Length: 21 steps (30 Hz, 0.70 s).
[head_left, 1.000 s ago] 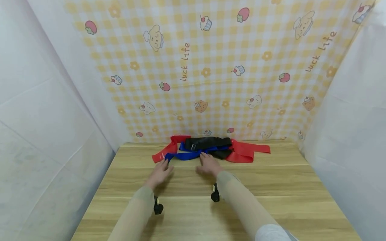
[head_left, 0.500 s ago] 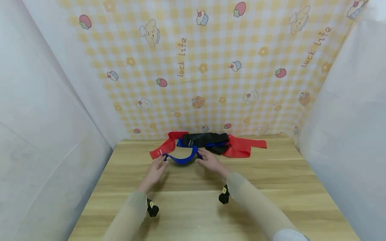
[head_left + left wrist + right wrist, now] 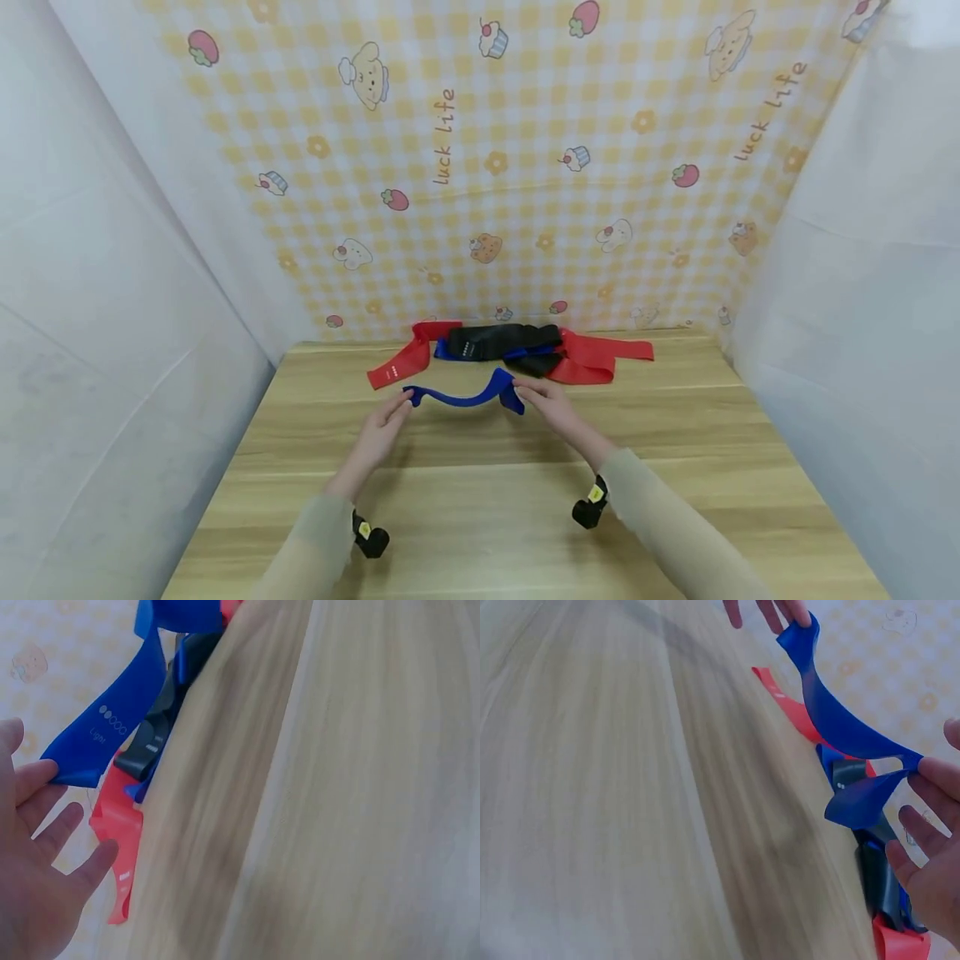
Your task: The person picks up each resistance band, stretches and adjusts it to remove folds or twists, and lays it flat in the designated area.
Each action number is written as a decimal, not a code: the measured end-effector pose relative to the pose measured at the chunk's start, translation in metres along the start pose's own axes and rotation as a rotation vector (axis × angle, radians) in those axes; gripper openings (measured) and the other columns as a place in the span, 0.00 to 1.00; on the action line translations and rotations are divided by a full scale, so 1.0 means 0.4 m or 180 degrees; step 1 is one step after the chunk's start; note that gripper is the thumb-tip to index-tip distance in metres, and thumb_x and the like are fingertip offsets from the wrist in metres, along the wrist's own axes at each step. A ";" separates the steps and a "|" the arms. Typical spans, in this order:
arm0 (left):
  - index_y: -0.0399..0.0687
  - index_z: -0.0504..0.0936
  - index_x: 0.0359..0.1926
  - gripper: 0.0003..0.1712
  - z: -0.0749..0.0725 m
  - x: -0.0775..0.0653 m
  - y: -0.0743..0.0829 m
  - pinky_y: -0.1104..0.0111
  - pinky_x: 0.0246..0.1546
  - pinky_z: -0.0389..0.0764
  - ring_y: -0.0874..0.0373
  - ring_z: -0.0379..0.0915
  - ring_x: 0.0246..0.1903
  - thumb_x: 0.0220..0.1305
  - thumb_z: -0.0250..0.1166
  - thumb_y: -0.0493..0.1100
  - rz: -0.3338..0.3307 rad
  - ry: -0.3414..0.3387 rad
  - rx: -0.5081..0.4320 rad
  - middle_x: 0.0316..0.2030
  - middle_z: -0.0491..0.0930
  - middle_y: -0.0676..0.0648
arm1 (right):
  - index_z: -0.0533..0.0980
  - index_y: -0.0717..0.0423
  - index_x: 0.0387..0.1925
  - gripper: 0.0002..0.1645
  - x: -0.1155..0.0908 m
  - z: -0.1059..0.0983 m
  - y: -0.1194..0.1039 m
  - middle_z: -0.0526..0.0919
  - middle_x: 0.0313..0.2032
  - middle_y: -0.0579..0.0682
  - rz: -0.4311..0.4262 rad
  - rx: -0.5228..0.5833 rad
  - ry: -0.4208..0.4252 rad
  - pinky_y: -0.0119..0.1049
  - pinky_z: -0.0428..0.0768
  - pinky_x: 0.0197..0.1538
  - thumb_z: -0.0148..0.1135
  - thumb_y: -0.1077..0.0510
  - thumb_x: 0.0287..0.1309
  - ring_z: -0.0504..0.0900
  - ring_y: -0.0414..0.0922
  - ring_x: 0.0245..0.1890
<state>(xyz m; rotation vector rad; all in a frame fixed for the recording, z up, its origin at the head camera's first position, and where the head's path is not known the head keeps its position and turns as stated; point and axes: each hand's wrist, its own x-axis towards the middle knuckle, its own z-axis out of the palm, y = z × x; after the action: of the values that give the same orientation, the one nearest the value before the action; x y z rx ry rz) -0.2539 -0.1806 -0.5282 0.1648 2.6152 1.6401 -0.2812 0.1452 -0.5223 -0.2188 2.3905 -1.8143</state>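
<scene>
Hands (image 3: pixel 381 431) (image 3: pixel 552 405) pinching blue band (image 3: pixel 459 402), raised, well inside tabletop (image 3: pixel 465 517) side edges

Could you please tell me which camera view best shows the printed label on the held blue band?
The left wrist view: the label faces that camera, and "Light" is readable. The head view shows the blue band sagging between left hand and right hand; the right wrist view shows its curve. I see no label on it in either.
</scene>
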 end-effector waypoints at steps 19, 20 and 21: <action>0.36 0.78 0.57 0.23 0.063 -0.037 -0.068 0.56 0.47 0.79 0.43 0.75 0.52 0.75 0.49 0.48 -0.0851 0.0063 -0.0920 0.59 0.74 0.35 | 0.76 0.68 0.55 0.22 -0.052 -0.027 0.117 0.78 0.56 0.61 0.0360 0.0205 0.0018 0.49 0.71 0.61 0.56 0.55 0.68 0.73 0.56 0.60; 0.36 0.79 0.57 0.23 0.065 -0.037 -0.070 0.58 0.46 0.79 0.45 0.76 0.51 0.75 0.50 0.48 -0.0907 0.0091 -0.0946 0.58 0.74 0.35 | 0.76 0.68 0.55 0.22 -0.051 -0.024 0.122 0.78 0.56 0.61 0.0329 0.0104 0.0042 0.49 0.71 0.60 0.57 0.55 0.67 0.73 0.55 0.60; 0.36 0.79 0.56 0.22 0.067 -0.038 -0.072 0.60 0.45 0.79 0.46 0.77 0.50 0.75 0.51 0.48 -0.0938 0.0115 -0.0962 0.57 0.75 0.36 | 0.77 0.67 0.55 0.22 -0.050 -0.020 0.125 0.78 0.56 0.60 0.0339 0.0013 0.0069 0.48 0.71 0.60 0.59 0.55 0.66 0.73 0.54 0.60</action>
<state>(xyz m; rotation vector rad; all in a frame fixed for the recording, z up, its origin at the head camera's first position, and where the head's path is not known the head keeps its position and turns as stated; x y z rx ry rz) -0.2381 -0.1709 -0.5661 -0.2517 2.2399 1.9052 -0.2651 0.1701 -0.5679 -0.0702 2.3639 -1.7831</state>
